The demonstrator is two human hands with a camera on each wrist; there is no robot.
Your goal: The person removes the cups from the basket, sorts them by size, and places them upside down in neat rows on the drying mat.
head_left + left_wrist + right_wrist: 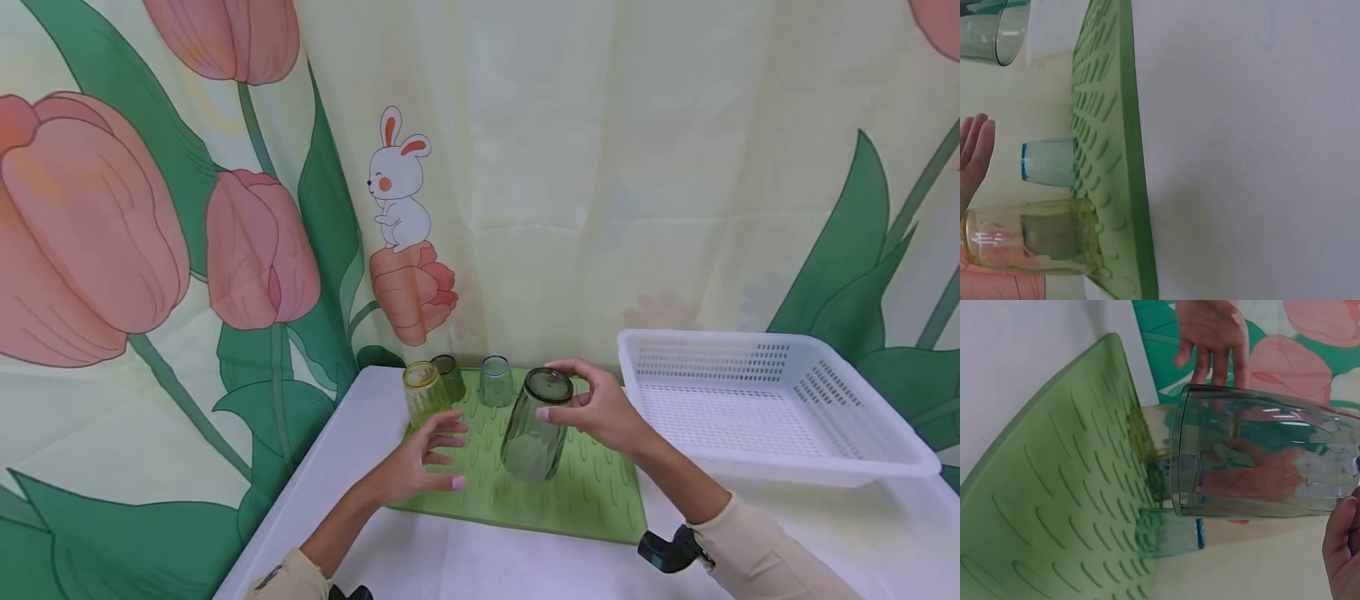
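Observation:
My right hand point(606, 414) grips a tall smoky-grey glass point(534, 446) at its base, its wide rim pointing down. In the right wrist view, that glass point(1254, 456) hangs a little above the green ridged mat point(1054, 487). My left hand point(412, 462) holds nothing, fingers spread, in front of the yellow glass point(426, 400). Behind stand a small dark grey glass point(452, 382) and a small blue-rimmed glass point(497, 385). The left wrist view shows the yellow glass point(997, 237) and blue glass point(1050, 162) on the mat, with the dark one seen through the yellow.
A white perforated plastic basket point(787, 468) stands right of the mat on the white table point(465, 562). A curtain point(540, 167) printed with tulips and a rabbit hangs directly behind the table.

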